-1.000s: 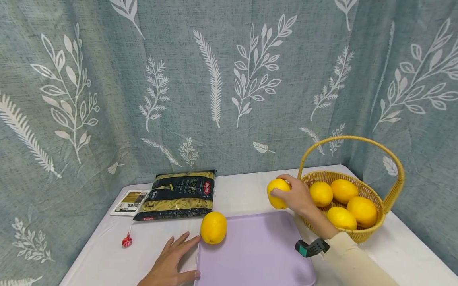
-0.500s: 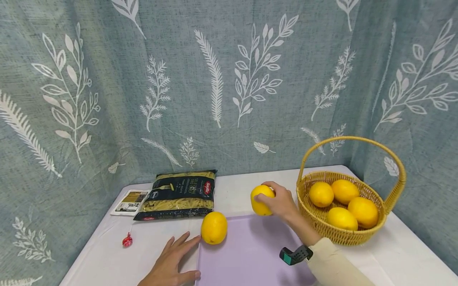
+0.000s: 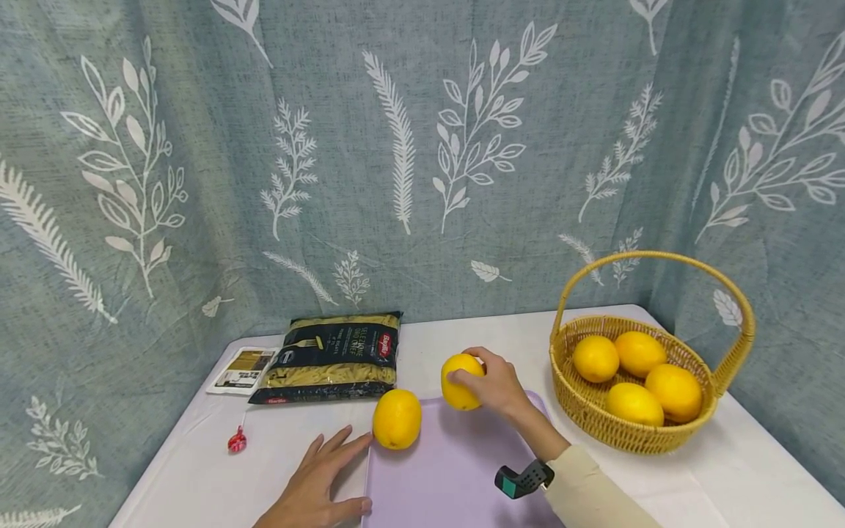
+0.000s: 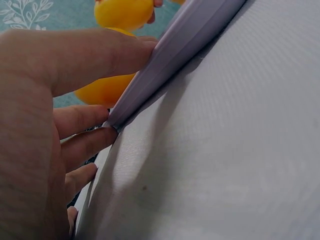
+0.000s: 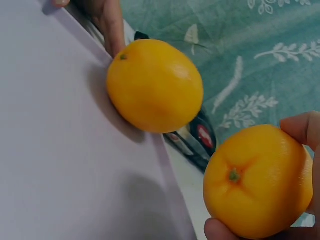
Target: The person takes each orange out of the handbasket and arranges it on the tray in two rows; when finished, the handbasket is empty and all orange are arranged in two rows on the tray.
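Note:
In the head view, my right hand grips a yellow-orange orange above the far part of a lilac tray. The right wrist view shows the green stem end of this held orange, with fingertips round its sides. A second orange sits at the tray's far left corner. My left hand lies spread along the tray's left edge, thumb and fingertips touching the rim. Its index fingertip is beside the second orange; whether they touch is hard to tell.
On the right stands a wicker basket with a tall handle, holding several similar fruits. A pasta bag and a flat white packet lie at the back left. A red lollipop is left of my left hand.
My right hand has carried the orange leftward and slightly lower, from beside the basket to above the tray. The left hand and the second orange have stayed in place.

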Demonstrator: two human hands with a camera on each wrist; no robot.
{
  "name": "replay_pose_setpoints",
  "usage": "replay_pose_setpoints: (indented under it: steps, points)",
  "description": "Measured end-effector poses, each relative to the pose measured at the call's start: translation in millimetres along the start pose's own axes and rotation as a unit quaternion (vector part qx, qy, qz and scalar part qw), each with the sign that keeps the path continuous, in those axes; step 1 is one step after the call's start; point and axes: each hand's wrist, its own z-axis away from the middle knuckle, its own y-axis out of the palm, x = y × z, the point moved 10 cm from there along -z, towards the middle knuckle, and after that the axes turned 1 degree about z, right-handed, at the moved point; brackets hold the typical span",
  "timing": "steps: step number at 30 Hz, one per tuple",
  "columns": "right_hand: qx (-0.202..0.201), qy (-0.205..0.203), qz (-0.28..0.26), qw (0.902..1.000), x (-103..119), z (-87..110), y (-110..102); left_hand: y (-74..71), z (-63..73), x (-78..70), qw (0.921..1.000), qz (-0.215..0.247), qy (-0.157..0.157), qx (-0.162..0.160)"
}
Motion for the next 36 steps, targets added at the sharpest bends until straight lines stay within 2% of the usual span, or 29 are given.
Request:
replay_pose_setpoints:
  steps: [8,21,30,36]
  points:
    - [0.035,-0.004,0.008,0.9993,-3,4.7,19,-0.3,0.0,-1.2,1.0,0.001,0.008,-0.005]
    - [0.086,0.001,0.023,0.996,-6,13.0,44,1.1,0.8,2.5,0.9999,0.0,-0.016,0.003]
    - [0.105,-0.006,0.03,0.994,-2,16.1,47,1.5,-0.8,3.6,0.9997,0.001,-0.026,0.006]
    - [0.113,0.008,0.03,0.9931,-4,17.1,47,0.3,-0.8,3.2,0.9996,-0.002,-0.027,0.004]
